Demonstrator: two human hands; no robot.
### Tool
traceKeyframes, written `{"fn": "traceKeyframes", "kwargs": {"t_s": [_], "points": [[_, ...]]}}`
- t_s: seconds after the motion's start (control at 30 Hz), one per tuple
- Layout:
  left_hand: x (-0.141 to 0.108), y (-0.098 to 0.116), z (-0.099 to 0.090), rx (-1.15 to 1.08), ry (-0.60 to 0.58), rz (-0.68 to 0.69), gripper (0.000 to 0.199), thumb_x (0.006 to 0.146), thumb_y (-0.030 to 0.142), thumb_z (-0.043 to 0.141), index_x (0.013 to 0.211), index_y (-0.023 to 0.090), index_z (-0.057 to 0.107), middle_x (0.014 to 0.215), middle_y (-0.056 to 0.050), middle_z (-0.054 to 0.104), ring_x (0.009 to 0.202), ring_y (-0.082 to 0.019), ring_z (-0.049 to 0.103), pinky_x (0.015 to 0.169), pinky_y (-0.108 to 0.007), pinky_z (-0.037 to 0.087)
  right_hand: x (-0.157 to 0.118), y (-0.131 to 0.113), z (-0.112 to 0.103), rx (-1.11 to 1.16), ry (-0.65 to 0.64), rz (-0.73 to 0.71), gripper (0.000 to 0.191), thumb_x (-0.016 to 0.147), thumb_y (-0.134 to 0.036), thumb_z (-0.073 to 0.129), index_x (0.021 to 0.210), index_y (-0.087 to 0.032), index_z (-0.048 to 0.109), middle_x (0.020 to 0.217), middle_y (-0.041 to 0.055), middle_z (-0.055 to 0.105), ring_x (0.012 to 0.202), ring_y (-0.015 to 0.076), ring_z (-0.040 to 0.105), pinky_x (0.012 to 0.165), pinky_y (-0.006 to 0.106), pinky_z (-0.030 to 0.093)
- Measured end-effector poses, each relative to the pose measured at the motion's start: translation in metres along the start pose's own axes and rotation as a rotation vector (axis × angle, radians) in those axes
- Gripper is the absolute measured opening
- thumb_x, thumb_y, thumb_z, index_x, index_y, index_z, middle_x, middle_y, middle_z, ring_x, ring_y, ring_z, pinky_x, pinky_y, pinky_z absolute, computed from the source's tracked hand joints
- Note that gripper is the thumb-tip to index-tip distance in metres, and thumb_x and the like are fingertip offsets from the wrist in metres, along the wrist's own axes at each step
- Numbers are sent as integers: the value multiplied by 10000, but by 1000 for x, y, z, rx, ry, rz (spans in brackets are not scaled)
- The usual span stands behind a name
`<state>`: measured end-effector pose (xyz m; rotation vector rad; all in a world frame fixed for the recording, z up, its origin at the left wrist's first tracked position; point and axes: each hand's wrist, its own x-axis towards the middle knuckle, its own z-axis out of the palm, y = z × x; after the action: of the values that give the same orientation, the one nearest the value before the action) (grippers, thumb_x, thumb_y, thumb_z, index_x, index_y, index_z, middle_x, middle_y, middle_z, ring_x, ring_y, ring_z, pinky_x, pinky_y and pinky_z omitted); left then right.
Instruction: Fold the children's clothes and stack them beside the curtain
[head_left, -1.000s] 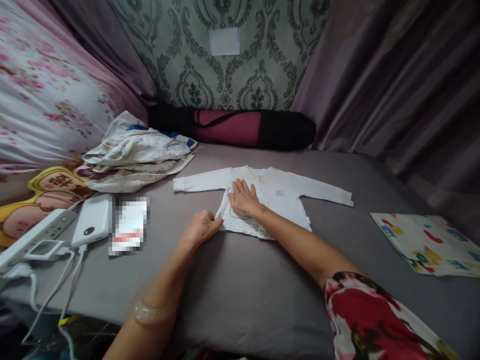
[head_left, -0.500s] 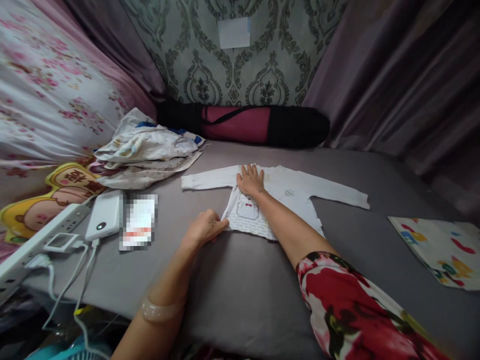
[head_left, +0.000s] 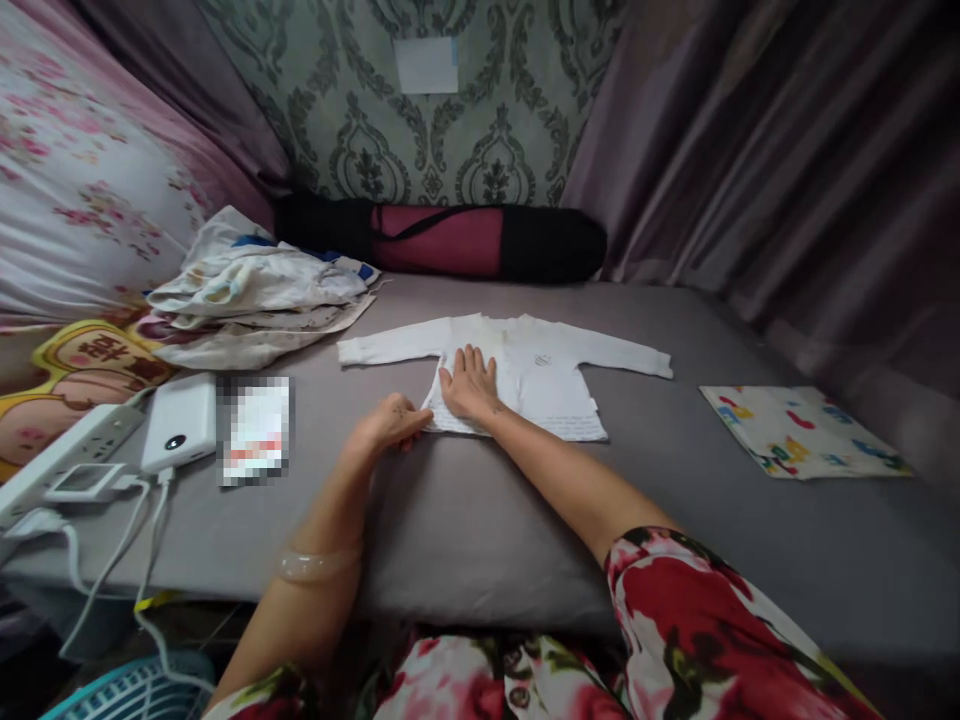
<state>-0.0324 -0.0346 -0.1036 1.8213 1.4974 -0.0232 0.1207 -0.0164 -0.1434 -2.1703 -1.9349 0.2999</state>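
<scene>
A white long-sleeved baby shirt (head_left: 551, 385) lies spread flat on the grey sheet (head_left: 480, 540), neckline away from the person, hem toward them, both sleeves stretched out sideways. A small drawing shows on its chest, and rows of fine print run above the hem.

The left hand (head_left: 395, 420) is at the shirt's near left corner, fingers curled in, the hem's edge pinched between thumb and fingers. The right hand (head_left: 469, 383) lies palm down on the left half of the shirt's front, open, with its fingers slightly spread and pointing toward the collar; it presses on the cloth and grips nothing.

Left of the shirt, past the left hand, are a pixelated packet (head_left: 257, 432), a white power bank (head_left: 180, 422) with a cable plugged in, and a white power strip (head_left: 71, 460) holding a square charger (head_left: 86, 482). Beyond the shirt's left sleeve sits a heap of crumpled clothes (head_left: 259, 290), with a yellow cartoon cushion (head_left: 82, 385) farther left. Behind the shirt, along the wall, lies a long black and maroon bag (head_left: 442, 240). To the right of the shirt, well apart from it, is a folded cloth with colourful print (head_left: 802, 430).
</scene>
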Motion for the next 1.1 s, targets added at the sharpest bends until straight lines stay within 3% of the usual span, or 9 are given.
{"fn": "traceKeyframes", "kwargs": {"t_s": [0.23, 0.4, 0.6, 0.7, 0.73, 0.8, 0.9, 1.0, 1.1], "points": [[-4, 3, -3, -33, -45, -31, 400, 797, 428, 478, 500, 169, 543, 410, -24, 540, 351, -104, 427, 429, -223, 342, -52, -11, -3, 53, -42, -90, 666, 992, -393, 244, 1527, 3, 233, 1620, 168, 153, 1500, 274, 75, 1197, 473, 6], [-2, -2, -3, -34, 8, -40, 504, 800, 578, 483, 486, 184, 513, 395, -17, 518, 358, -99, 394, 433, -229, 326, -81, -16, -6, 82, -85, -184, 665, 995, -395, 241, 1526, 5, 231, 1616, 176, 158, 1500, 274, 83, 1209, 456, 26], [6, -11, -4, 126, 206, 1, 474, 832, 529, 435, 519, 194, 555, 474, -44, 583, 508, -156, 529, 528, -234, 357, -124, -18, -24, 200, -310, -370, 708, 992, -464, 274, 1522, 5, 248, 1616, 181, 124, 1502, 283, 43, 1221, 469, 54], [4, -8, -2, 212, 346, 2, 466, 861, 514, 397, 576, 199, 590, 567, -67, 626, 619, -188, 583, 581, -248, 353, -136, -2, -45, 282, -446, -547, 651, 1002, -453, 261, 1509, -50, 322, 1595, 153, 250, 1489, 234, 173, 1219, 404, 141], [2, -6, -1, 233, 397, 22, 462, 873, 509, 388, 608, 199, 605, 599, -73, 635, 649, -194, 589, 588, -252, 346, -137, 6, -51, 301, -435, -581, 622, 1006, -428, 259, 1510, -70, 330, 1582, 137, 297, 1476, 206, 226, 1212, 369, 172], [0, 0, 2, 253, 475, 99, 443, 895, 496, 379, 697, 195, 637, 670, -75, 654, 690, -192, 592, 599, -253, 337, -134, 26, -60, 295, -281, -550, 587, 1011, -373, 251, 1519, -86, 311, 1580, 117, 313, 1471, 179, 238, 1211, 350, 171], [-1, 7, 10, 257, 485, 322, 402, 923, 468, 385, 843, 185, 659, 773, -68, 678, 735, -178, 595, 662, -250, 380, -126, 55, -59, 167, -65, -380, 617, 1012, -358, 260, 1530, -23, 241, 1612, 157, 193, 1501, 218, 110, 1223, 409, 93], [2, 8, 19, 247, 406, 623, 378, 940, 452, 408, 1032, 181, 655, 1010, -95, 698, 916, -197, 625, 850, -290, 446, -123, 73, -47, 56, -61, -267, 674, 1013, -425, 274, 1530, 3, 218, 1614, 188, 141, 1504, 248, 74, 1222, 434, 86], [9, 3, 28, 221, 321, 805, 424, 939, 443, 441, 1225, 175, 602, 1311, -138, 609, 1233, -252, 543, 1067, -370, 391, -124, 77, -38, 19, -84, -260, 694, 1013, -476, 254, 1530, -13, 241, 1613, 183, 136, 1503, 253, 72, 1223, 438, 87]]}}
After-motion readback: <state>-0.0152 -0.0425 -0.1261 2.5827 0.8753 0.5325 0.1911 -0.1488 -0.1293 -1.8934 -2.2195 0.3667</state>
